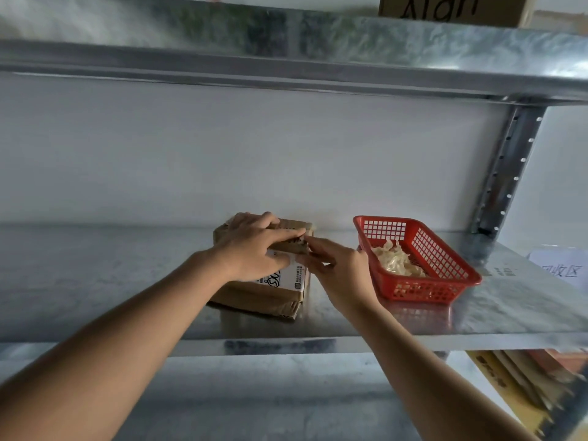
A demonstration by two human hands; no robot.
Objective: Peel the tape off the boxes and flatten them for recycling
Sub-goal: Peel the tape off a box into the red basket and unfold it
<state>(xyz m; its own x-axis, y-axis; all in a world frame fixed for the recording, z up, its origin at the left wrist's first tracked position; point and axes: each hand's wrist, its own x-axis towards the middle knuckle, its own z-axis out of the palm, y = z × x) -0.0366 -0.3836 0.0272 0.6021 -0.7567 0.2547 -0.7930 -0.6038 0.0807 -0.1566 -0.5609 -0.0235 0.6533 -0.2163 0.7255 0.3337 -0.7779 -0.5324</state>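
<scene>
A small brown cardboard box (264, 272), with a white printed label on its top face and pale tape along its seams, sits on the galvanised metal shelf (95, 275), close to the white back wall and just left of a red plastic mesh basket (423, 262). The left hand (254, 246) lies across the top of the box with fingers spread and fairly straight, pressing down to steady it, the thumb against the label. The right hand (337, 268) reaches to the box's upper right edge, its forefinger and thumb brought together at a frayed tape end (302, 241); it looks like a pinch on the tape, though the blur makes the contact hard to confirm. The step in hand seems to be starting a strip of tape. To do it well, I would keep the left palm firm near the seam so the box does not lift or skid on the smooth metal, get a solid bite on the loose end, then pull low and back along the seam rather than straight up, so the strip comes away whole instead of tearing or ripping the card. The basket already holds a crumpled heap of pale peeled tape (396, 261), so the strip belongs there. A paper sign (560, 268) lies at the shelf's right, and flattened cardboard (525, 377) shows below.
</scene>
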